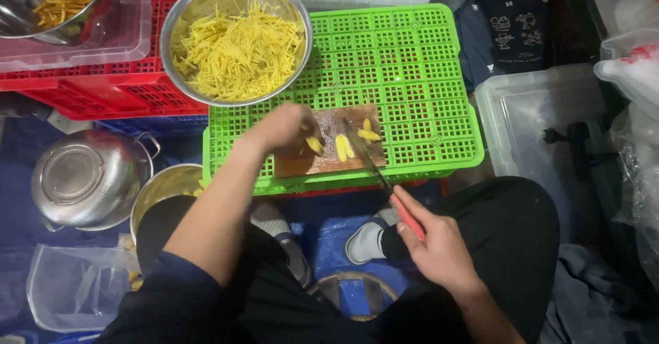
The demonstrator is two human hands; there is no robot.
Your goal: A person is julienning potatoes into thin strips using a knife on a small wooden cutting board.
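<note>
My left hand rests on a small wooden cutting board and pinches a yellow piece of food. More yellow slices lie on the board beside it. My right hand grips a knife by its red handle; the dark blade points up toward the slices. The board lies on an upturned green plastic crate.
A steel bowl of yellow shreds sits at the crate's far left corner. Red crates, a steel colander, a steel pot and clear plastic tubs surround me. My legs and socked feet are below the crate.
</note>
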